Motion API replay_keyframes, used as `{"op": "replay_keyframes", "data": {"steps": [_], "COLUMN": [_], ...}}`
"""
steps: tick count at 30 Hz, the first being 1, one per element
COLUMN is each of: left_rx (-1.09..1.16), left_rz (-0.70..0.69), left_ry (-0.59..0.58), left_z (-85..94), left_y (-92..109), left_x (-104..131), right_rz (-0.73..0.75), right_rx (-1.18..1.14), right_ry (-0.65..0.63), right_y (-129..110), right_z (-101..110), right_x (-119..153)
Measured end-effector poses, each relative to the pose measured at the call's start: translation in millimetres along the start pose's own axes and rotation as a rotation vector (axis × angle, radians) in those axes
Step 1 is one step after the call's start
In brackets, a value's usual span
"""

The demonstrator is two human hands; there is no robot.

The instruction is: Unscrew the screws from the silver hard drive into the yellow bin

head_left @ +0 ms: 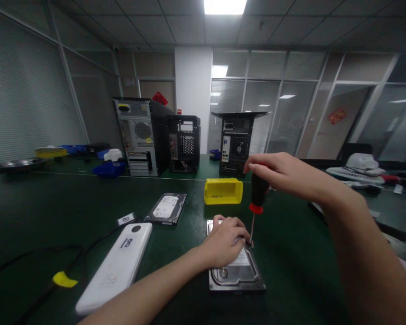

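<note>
A silver hard drive (235, 280) lies flat on the green table in front of me. My left hand (225, 241) rests over its upper part, fingers bent round it and fingertips at the drive's right edge beside the screwdriver tip. Gripped from above by its handle, a black-and-red screwdriver (256, 208) stands nearly upright in my right hand (274, 169). Its thin shaft runs down to the drive's right edge; the screw under the tip is hidden. Just beyond the drive is a yellow plastic bin (223, 201) on its side, with small bits inside.
Left of centre lies a second hard drive (167, 208). Nearer is a white device marked 18 (117, 268), with a black cable (43, 295) beside it. Computer cases (159, 135) stand at the back, near a blue bin (108, 169). More equipment sits at right.
</note>
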State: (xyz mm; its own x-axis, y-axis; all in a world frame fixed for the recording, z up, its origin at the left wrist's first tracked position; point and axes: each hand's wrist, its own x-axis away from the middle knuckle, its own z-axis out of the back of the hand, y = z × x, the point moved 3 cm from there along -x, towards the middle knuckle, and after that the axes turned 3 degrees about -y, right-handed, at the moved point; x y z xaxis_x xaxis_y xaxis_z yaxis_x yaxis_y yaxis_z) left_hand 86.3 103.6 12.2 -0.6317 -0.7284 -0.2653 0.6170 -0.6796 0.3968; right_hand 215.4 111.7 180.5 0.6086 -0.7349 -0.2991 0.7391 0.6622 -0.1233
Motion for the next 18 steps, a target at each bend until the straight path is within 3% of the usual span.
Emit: {"op": "replay_keyframes", "data": {"steps": [18], "left_rx": [0.035], "left_rz": [0.002], "left_ry": [0.024], "left_z": [1.9], "left_y": [-0.1], "left_x": [1.5], "right_rz": [-0.101], "right_rx": [0.062], "right_ry": [0.007], "right_y": [2.4], "right_z": [-0.7], "right_x": [-1.3]}}
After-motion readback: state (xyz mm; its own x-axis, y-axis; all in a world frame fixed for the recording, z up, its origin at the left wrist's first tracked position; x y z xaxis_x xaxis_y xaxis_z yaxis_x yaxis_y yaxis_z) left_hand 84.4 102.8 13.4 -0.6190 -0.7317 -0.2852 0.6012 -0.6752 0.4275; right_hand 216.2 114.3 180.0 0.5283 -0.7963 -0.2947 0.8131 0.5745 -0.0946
